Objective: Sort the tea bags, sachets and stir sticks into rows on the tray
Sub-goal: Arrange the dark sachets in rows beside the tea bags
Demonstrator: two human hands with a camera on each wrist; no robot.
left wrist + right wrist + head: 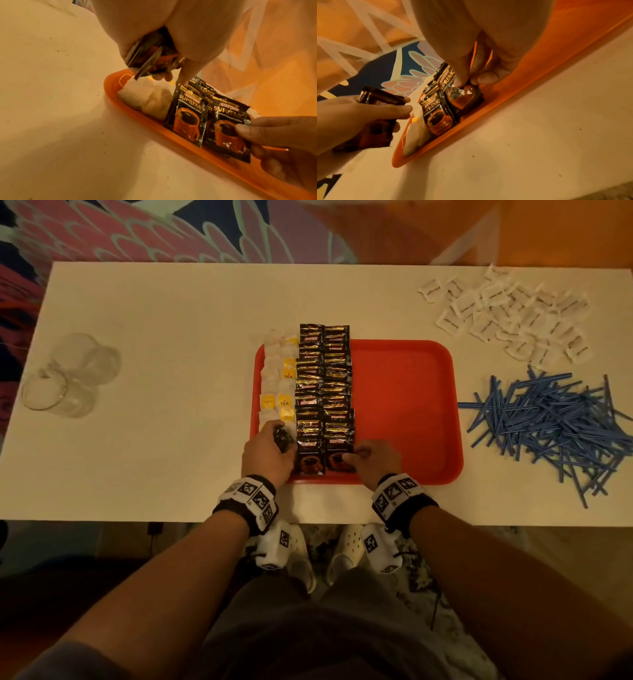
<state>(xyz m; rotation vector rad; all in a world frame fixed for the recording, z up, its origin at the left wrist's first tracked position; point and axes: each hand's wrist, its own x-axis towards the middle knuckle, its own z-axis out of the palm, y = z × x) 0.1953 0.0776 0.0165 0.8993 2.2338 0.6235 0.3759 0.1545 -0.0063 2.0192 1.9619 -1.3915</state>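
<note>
Tray as landmark. Right half of tray floor bare red, open from far rim to near rim. Left half filled: two columns of black coffee sachets run far rim to near rim, tea bags packed along the left rim.

Near edge of tray blocked by both hands: left hand at the near-left corner, fingers wrapped round a bundle of sachets; right hand just right of the sachet columns.

Right of tray, on table: heap of blue stir sticks. Far right of tray: spread of white sachets. Well left of tray: clear glasses; bare table between them and the tray.
</note>
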